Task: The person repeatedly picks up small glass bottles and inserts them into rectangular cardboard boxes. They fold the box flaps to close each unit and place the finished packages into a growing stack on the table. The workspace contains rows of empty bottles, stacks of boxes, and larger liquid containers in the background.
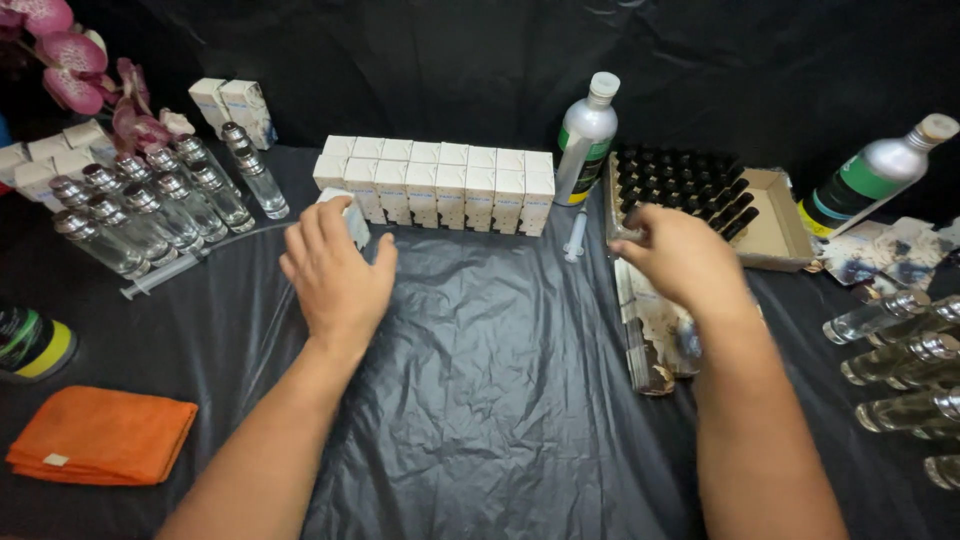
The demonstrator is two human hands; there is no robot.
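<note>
My left hand (335,270) is shut on a small white box (352,218), holding it at the left end of a double row of matching white boxes (440,185) on the black sheet. My right hand (680,258) reaches toward the near edge of a cardboard tray (785,235) filled with small black-capped vials (680,180). Its fingers curl over the tray edge, and I cannot tell whether they grip anything. A stack of flat printed cartons (650,340) lies just under that wrist.
Clear glass spray bottles (150,205) stand at the left, more lie at the right (900,350). Two silver bottles (585,135) (875,175), two syringes (575,235) (170,270), an orange cloth (100,435), extra white boxes (235,105) and pink orchid flowers (70,60) surround the work area.
</note>
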